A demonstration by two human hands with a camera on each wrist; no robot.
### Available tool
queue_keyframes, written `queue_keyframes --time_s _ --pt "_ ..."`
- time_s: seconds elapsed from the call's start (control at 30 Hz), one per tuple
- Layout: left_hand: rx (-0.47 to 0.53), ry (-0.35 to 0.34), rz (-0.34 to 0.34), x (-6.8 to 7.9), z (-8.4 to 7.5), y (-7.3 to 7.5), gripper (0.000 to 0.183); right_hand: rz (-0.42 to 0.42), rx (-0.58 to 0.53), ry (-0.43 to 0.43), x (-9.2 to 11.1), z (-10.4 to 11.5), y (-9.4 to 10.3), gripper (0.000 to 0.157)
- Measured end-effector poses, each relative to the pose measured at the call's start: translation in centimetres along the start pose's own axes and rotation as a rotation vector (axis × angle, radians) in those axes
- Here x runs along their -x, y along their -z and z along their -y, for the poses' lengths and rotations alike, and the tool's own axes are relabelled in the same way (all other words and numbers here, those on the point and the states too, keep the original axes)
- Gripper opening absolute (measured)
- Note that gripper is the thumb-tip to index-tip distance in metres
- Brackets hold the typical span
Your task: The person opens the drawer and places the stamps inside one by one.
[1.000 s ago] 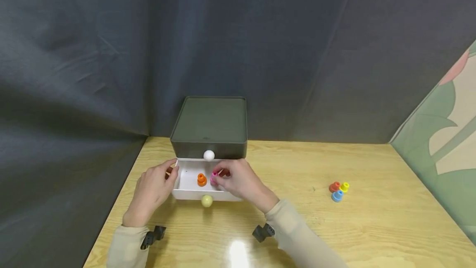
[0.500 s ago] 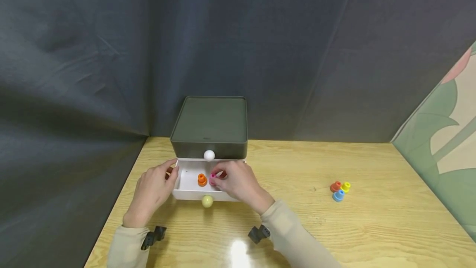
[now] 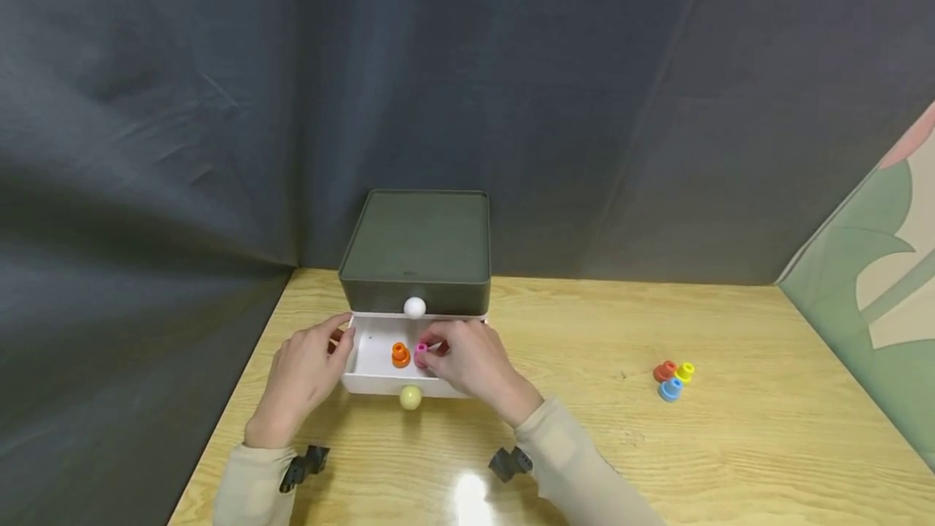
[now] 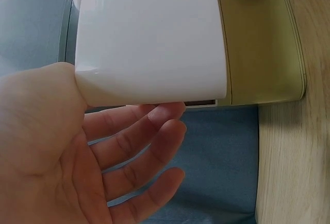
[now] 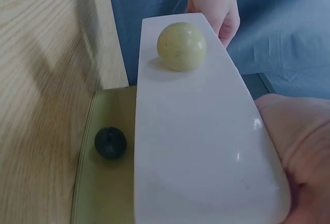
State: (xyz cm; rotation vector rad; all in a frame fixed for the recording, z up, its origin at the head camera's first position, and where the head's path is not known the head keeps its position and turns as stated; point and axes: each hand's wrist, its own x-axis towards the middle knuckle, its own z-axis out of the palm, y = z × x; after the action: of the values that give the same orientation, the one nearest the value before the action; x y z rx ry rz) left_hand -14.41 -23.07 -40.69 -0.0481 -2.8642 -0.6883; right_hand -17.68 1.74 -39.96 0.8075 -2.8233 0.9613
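In the head view, my right hand (image 3: 471,360) reaches into the white drawer (image 3: 374,382), its thumb and index finger pinching a small pink stepped plastic peg (image 3: 421,350). Just left of it an orange peg (image 3: 400,355) of the same shape stands on the drawer floor. My left hand (image 3: 303,372) grips the drawer's left side wall. Its other fingers (image 4: 139,177) lie bent along the outside of that wall in the left wrist view, while the thumb is hidden behind the drawer front. In the right wrist view, the drawer front hides my right hand's (image 5: 304,152) fingertips.
The drawer pulls out of a dark grey cabinet (image 3: 420,238), under a white knob (image 3: 414,308). A pale yellow knob (image 5: 181,46) sticks out of its front. Below is an olive front with a dark knob (image 5: 110,142). Red (image 3: 665,372), yellow (image 3: 685,372) and blue (image 3: 670,390) pegs cluster at right.
The pink peg has shifted slightly left, closer to the orange one, with my right hand moving along. My left hand stays at the drawer wall. The head view has turned slightly.
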Motion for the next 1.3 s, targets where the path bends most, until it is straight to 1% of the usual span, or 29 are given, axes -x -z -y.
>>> queue_keyframes --time_s 0.17,0.33,0.43,0.5,0.63,0.93,1.07,1.17,1.3 --pt "0.006 0.010 0.011 0.0 0.1 0.0 0.041 0.016 -0.033 0.017 0.1 -0.2 0.1 0.013" --pt "0.011 0.010 0.006 0.0 0.1 -0.1 0.041 0.008 -0.171 0.061 0.4 -0.8 0.5 0.016" --pt "0.009 0.009 0.002 -0.1 0.1 0.0 0.041 -0.021 -0.240 0.093 0.7 -1.0 0.8 0.016" --pt "0.008 0.006 0.000 -0.1 0.1 0.1 0.041 -0.057 -0.243 0.114 1.1 -1.2 1.1 0.018" --pt "0.008 0.007 0.001 -0.1 0.1 0.1 0.041 -0.129 -0.215 0.143 1.9 -1.5 1.6 0.020" --pt "0.016 0.016 0.004 0.0 0.0 0.0 0.041 -0.323 -0.164 0.174 3.5 -3.0 2.7 0.015" --pt "0.021 0.021 0.006 0.1 -0.1 -0.2 0.042 -0.391 -0.171 0.157 4.3 -4.3 3.2 0.015" --pt "0.024 0.028 0.010 0.1 -0.2 -0.3 0.042 -0.421 -0.180 0.117 5.1 -5.3 3.7 0.016" --pt "0.023 0.029 0.008 0.1 -0.3 -0.3 0.042 -0.440 -0.193 0.047 6.1 -6.7 4.4 0.018"
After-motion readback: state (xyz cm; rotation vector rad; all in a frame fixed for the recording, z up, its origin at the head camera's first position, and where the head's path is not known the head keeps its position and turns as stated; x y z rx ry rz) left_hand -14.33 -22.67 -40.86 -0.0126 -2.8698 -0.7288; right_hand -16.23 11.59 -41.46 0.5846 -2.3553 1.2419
